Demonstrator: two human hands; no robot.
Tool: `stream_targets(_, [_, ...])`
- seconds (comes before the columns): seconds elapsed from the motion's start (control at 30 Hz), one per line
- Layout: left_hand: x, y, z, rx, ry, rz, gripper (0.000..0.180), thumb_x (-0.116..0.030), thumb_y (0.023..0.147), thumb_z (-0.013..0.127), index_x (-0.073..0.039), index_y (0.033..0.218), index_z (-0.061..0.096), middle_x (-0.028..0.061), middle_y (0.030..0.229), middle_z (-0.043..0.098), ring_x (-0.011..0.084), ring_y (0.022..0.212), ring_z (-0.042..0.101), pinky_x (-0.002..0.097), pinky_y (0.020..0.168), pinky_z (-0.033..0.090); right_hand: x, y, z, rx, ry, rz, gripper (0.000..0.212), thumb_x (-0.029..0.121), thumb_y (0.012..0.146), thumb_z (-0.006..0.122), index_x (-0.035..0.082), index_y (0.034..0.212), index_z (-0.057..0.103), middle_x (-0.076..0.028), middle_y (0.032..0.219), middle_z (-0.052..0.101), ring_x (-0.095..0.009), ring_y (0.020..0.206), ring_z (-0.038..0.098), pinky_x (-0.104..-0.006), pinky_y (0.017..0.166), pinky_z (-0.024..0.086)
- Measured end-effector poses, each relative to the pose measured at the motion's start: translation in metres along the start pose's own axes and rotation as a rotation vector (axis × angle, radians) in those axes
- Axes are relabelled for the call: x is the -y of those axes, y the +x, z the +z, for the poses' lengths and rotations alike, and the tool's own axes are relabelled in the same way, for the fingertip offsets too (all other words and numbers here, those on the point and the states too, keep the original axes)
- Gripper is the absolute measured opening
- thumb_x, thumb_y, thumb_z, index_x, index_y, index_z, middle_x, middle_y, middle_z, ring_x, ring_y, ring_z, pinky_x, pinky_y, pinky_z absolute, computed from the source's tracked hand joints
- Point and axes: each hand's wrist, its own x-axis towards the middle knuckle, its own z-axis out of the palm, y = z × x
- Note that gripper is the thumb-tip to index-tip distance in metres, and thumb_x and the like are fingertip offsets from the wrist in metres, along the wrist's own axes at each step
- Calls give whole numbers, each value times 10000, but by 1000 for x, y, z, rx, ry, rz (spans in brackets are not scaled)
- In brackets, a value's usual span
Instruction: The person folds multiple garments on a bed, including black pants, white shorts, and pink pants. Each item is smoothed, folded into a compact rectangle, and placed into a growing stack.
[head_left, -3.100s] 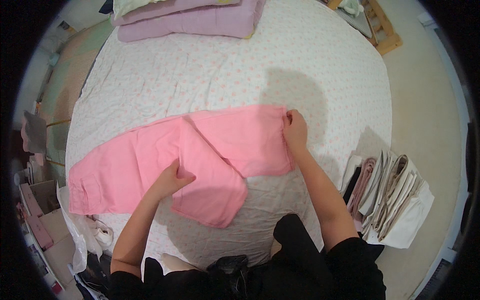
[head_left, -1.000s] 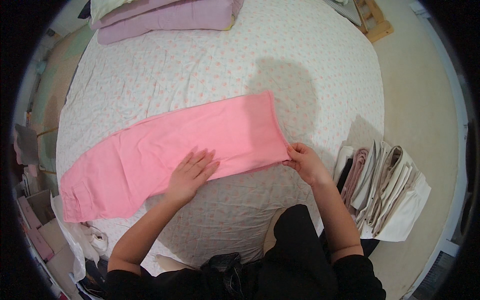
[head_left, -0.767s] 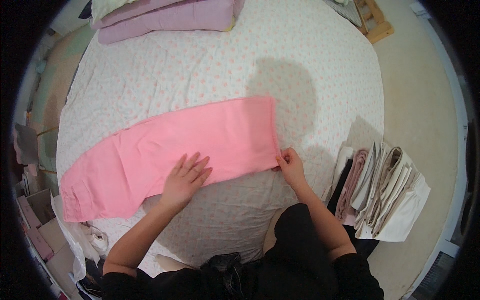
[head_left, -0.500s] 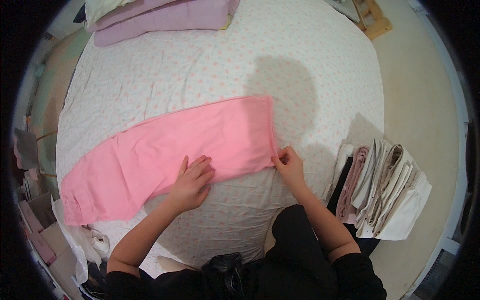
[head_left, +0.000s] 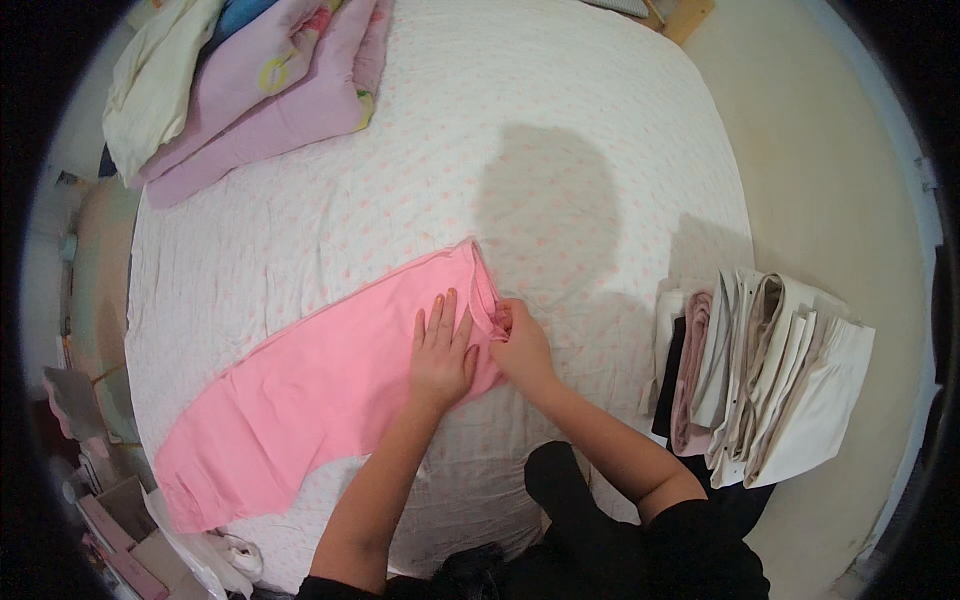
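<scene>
A pair of pink pants [head_left: 300, 400], doubled lengthwise, lies slantwise across the bed, with its wider end at the lower left. My left hand [head_left: 440, 360] rests flat on the cloth near the narrow end, fingers spread. At that end my right hand [head_left: 522, 350] is closed on the edge of the leg hem, which is lifted and turned back a little. The right fingertips are partly hidden by the pink fabric.
White bedding [head_left: 400, 170] with small pink dots covers the bed. Several folded garments [head_left: 760, 380] stand in a row at the right edge. A folded lilac quilt [head_left: 270, 130] lies at the far left, with a cream cloth [head_left: 160, 90] on it. A white plastic bag [head_left: 190, 545] sits at lower left.
The right hand has raised the hem and shifted it leftward. My left hand has slid closer to that hem and lies flatter. The view has turned and moved somewhat.
</scene>
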Motion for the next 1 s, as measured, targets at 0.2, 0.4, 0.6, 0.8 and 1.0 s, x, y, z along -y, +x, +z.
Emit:
stream_targets(0.2, [0,-1,5,5,64,-37,663,-271,829,610,-42,1417,406,208,1529,274,366,1411,276,529,1141,199,-12,-26,-8,38,221,128,435,13,702,621,8,1127,528,-148,965,601,-304,880,599,-377,801,486])
stream_targets(0.4, [0,0,4,35,73,-75,668,-293,830,610,-65,1423,405,203,1531,272,371,1413,269,527,1139,209,-15,-12,-5,64,145,30,546,-27,724,614,4,1252,482,-109,1015,620,-174,874,613,-304,753,513])
stream_targets(0.6, [-2,2,-1,41,133,-25,609,-254,816,603,-80,1383,466,172,1519,312,338,1409,292,544,1128,220,-9,-2,-4,63,137,32,492,20,781,640,2,1250,491,-114,964,645,-184,818,633,-308,730,518])
stream_targets(0.8, [0,14,2,58,135,-1,584,-205,802,592,-30,1348,481,126,1480,387,315,1355,364,549,1091,263,-18,4,3,-13,187,71,393,-73,819,539,-2,1205,531,-100,969,650,-178,822,631,-304,735,512])
stream_targets(1.0, [6,48,18,-120,198,-80,648,-202,767,582,-13,1371,441,112,1501,363,283,1206,456,466,964,331,-21,-10,4,-19,282,-61,471,-119,813,493,5,1267,531,-137,1160,614,-202,1035,605,-296,914,466])
